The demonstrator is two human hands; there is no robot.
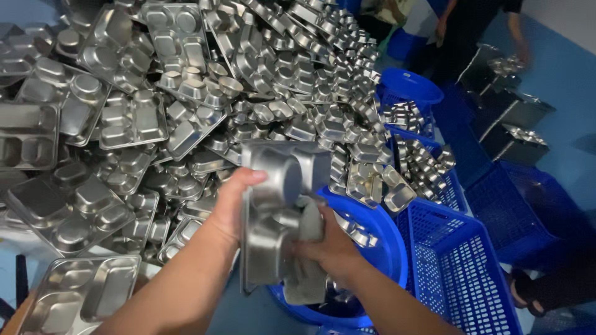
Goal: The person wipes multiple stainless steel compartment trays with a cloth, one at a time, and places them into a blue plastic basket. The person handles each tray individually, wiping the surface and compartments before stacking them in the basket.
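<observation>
Tray [273,186], shiny compartmented steel, upright in left hand [233,205] grip; right hand [329,248] clasps sponge [307,260].

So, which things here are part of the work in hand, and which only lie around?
In hand:
- left hand gripping a steel compartment tray
- right hand pressing a grey sponge on it
- blue basin beneath

Lying about:
- heap of trays
- blue crates
- another person at the back

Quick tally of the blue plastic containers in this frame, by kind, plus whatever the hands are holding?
Round blue plastic basins: 2, the second farther back.
Blue slotted plastic crates: 3 clearly visible.
Compartmented steel tray held by left hand: 1.
Grey scrubbing pad under right hand: 1.
Total: 7. The loose steel trays in the pile are too many to count.
</observation>
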